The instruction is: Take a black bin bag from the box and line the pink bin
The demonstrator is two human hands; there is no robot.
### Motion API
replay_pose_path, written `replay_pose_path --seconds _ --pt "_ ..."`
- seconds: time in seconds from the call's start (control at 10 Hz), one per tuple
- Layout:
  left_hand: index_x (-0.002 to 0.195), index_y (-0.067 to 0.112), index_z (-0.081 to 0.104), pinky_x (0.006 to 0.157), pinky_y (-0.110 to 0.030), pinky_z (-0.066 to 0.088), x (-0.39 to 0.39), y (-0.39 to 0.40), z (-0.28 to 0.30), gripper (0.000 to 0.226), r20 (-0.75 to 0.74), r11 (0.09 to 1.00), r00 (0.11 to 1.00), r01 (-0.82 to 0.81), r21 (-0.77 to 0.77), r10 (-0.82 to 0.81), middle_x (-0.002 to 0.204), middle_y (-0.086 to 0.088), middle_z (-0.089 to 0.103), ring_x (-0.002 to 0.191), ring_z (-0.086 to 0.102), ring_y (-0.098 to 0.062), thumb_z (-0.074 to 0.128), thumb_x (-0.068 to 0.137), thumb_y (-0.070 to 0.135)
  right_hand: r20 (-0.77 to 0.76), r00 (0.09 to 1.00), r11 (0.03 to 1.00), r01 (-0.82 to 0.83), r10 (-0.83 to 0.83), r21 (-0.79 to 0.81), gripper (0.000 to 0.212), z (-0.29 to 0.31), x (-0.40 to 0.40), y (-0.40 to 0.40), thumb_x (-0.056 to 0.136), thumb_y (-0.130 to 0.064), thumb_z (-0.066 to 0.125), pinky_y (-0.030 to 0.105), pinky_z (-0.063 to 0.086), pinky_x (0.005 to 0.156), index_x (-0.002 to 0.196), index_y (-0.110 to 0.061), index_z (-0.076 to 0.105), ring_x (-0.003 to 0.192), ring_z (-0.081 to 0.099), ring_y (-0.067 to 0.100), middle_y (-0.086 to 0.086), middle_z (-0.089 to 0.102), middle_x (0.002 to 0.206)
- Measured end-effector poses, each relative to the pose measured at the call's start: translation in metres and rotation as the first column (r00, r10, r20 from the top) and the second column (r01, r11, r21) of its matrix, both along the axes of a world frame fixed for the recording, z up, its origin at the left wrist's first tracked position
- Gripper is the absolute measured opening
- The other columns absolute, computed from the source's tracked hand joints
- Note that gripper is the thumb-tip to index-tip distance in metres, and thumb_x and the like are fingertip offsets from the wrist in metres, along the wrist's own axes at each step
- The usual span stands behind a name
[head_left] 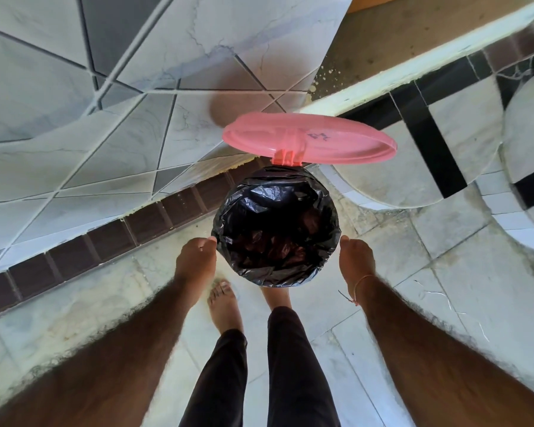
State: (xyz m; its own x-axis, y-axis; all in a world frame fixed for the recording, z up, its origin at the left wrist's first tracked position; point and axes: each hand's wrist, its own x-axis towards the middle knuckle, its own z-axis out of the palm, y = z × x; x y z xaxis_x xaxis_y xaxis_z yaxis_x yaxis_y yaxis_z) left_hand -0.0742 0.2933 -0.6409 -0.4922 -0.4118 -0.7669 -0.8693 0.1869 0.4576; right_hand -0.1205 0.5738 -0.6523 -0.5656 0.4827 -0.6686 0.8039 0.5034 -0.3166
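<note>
Black plastic fills the middle of the view — the bin bag (276, 224) is spread across the mouth of the bin and folded down over its rim, so the bin's own wall is hidden under the crinkled film. Its pink lid (309, 138) stands tipped up on its hinge at the far side, with a small dark mark on the inner face. The left hand (195, 260) sits at the bag's left edge, thumb and fingers drawn together right against the plastic; whether they actually pinch the film I cannot tell. The right hand (355, 257) sits at the right edge in much the same pose, fingers close together and touching or nearly touching the bag, with a thin thread (359, 283) tied round the wrist. Both bare forearms reach in from the bottom corners. Below the bin, between the arms, two bare feet (224, 306) and dark trouser legs (278, 371) stand on a pale tiled floor (444, 272), the toes close to the bin's near side. Just behind the bin runs a row of dark brown skirting tiles (111, 235) under a wall of grey marbled tiles (74, 134), and to the right a white ledge (383, 84) with black-and-white tiling — and arched openings beneath it — crowds in near the lid.
</note>
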Motion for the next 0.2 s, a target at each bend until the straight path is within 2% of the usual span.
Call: replay_pose_path --seconds 0.1,0.2 --pt "0.112 0.010 0.065 0.092 -0.030 0.040 0.004 -0.004 0.017 0.031 -0.073 0.951 0.959 0.259 -0.169 -0.274 0.122 -0.010 0.065 0.114 0.057 -0.030 0.043 0.096 0.024 -0.125 0.992 1.000 -0.016 0.018 0.017 0.031 0.020 0.010 -0.008 0.090 -0.029 0.045 0.028 0.036 0.077 0.104 -0.010 0.066 0.088 0.053 0.028 0.012 0.068 0.108" --pt "0.113 0.011 0.065 0.094 -0.031 0.039 0.008 -0.007 0.028 0.030 -0.105 0.942 0.951 0.263 -0.207 -0.289 0.124 -0.010 0.065 0.115 0.056 -0.028 0.042 0.097 0.020 -0.116 0.992 0.998 -0.060 0.058 -0.013 0.025 0.036 0.015 -0.015 0.092 -0.020 0.044 0.025 0.032 0.075 0.104 -0.014 0.065 0.088 0.052 0.026 0.009 0.066 0.108"
